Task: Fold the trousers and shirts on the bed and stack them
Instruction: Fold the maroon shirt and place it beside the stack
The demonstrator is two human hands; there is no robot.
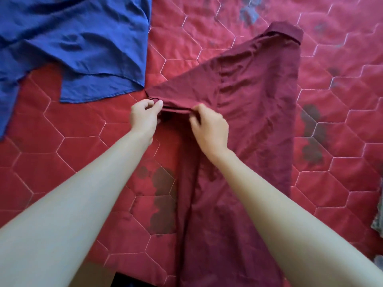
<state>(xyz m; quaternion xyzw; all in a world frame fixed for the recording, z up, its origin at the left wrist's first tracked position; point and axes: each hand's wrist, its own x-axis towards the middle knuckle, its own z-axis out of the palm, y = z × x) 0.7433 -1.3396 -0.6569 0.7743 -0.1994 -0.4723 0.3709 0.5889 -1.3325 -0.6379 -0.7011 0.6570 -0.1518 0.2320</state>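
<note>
A maroon shirt [248, 112] lies on the red quilted bed [83, 141], its collar at the far right and its body running toward me. One sleeve is folded across the body into a point at the left. My left hand [144, 116] pinches the cuff end of that sleeve between thumb and fingers. My right hand [209, 126] grips the same sleeve edge a little to the right. A blue shirt [78, 44] lies spread out and crumpled at the top left, just touching the maroon sleeve tip.
The quilt has white hexagon stitching and dark flower prints [163, 195]. A patterned cloth edge [378, 220] shows at the right border. Bare quilt stretches to the left of my arms and to the right of the maroon shirt.
</note>
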